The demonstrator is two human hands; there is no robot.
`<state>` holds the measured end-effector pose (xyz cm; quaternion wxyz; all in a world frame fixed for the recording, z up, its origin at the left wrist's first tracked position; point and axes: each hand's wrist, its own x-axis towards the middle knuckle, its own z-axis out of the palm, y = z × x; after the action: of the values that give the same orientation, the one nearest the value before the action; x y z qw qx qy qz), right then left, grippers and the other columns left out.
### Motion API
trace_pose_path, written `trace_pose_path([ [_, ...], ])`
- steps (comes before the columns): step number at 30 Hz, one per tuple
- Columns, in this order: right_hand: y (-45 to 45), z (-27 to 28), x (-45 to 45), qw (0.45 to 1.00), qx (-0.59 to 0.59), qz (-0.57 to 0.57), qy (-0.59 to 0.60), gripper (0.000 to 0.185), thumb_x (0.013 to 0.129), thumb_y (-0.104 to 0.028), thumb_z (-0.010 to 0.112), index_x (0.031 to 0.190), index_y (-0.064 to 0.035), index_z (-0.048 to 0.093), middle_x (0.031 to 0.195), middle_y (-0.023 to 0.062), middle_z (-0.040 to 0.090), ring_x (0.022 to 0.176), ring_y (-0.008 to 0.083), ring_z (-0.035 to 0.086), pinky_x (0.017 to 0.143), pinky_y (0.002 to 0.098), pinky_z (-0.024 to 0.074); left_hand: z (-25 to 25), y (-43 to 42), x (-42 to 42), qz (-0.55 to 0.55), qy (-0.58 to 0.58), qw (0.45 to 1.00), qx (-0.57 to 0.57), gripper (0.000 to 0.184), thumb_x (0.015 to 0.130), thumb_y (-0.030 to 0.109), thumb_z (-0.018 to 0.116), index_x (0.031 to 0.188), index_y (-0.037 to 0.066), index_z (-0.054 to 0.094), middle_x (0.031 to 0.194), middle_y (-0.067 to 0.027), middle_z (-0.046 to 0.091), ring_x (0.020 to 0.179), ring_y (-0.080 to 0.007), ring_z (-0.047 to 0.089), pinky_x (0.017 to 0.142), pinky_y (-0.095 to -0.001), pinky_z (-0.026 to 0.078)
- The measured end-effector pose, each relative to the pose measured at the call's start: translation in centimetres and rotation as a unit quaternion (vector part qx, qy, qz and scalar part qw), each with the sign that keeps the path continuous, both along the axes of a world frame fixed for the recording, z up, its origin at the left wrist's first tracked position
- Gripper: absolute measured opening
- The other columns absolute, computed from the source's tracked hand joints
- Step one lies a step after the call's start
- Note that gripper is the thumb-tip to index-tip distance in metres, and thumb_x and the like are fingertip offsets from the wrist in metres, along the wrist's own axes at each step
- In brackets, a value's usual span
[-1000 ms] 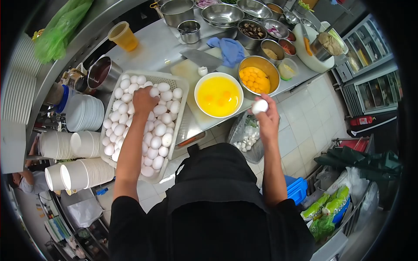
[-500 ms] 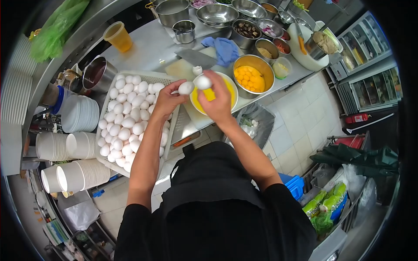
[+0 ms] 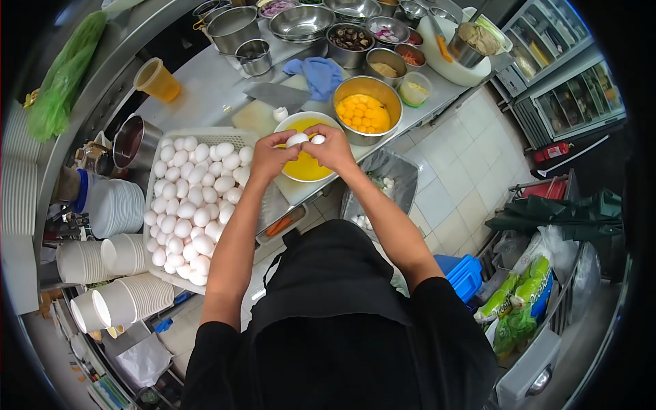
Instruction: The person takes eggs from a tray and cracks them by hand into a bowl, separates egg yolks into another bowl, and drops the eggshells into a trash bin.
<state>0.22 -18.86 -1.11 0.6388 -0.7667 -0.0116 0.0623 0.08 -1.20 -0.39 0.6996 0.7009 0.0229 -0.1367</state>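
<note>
My left hand (image 3: 270, 156) is closed around a white egg (image 3: 297, 139). Another white egg (image 3: 318, 139) is pinched in the fingers of my right hand (image 3: 333, 149). The two are close together over a white bowl (image 3: 288, 125) of yellow egg liquid; whether either shell is cracked I cannot tell. Right behind the bowl lies a piece of eggshell (image 3: 280, 115). To its right stands a steel pot (image 3: 347, 87) with many yolks in it. A white plastic crate (image 3: 239, 139) heaped with whole eggs sits left of my left hand.
A cleaver (image 3: 277, 96) and a blue cloth (image 3: 318, 75) lie behind the bowl. Several steel bowls of ingredients line the counter's back. Below the counter's edge is a lined bin (image 3: 403, 164) with shells. Stacked paper tubs (image 3: 147, 287) stand at the left.
My right hand has lowered and turned, bringing its egg down beside the one in my left hand. The whole view has shifted slightly.
</note>
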Motion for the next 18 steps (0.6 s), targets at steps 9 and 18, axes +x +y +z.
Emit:
trace_pose_path([
  [9, -1.5, 0.2, -0.5, 0.927, -0.156, -0.036, -0.339, 0.026, 0.073, -0.007, 0.068, 0.098, -0.0032, 0.068, 0.084, 0.0166, 0.068, 0.075, 0.0318, 0.066, 0.069, 0.0374, 0.0539, -0.2, -0.1, -0.3, -0.048, -0.271, 0.932, 0.235, 0.04, 0.079, 0.0, 0.066, 0.12, 0.002, 0.065, 0.117, -0.0096, 0.066, 0.103, -0.0178, 0.064, 0.089, -0.03, 0.052],
  [18, -2.1, 2.7, -2.5, 0.961, 0.267, -0.053, 0.048, 0.029, 0.084, -0.012, 0.068, 0.109, -0.0017, 0.058, 0.083, 0.0074, 0.064, 0.063, 0.016, 0.064, 0.047, 0.0288, 0.0483, -0.3, -2.1, -1.3, 0.035, -0.069, 0.982, -0.172, 0.048, 0.091, 0.009, 0.063, 0.134, 0.006, 0.041, 0.13, -0.015, 0.058, 0.114, -0.0216, 0.058, 0.097, -0.0354, 0.047],
])
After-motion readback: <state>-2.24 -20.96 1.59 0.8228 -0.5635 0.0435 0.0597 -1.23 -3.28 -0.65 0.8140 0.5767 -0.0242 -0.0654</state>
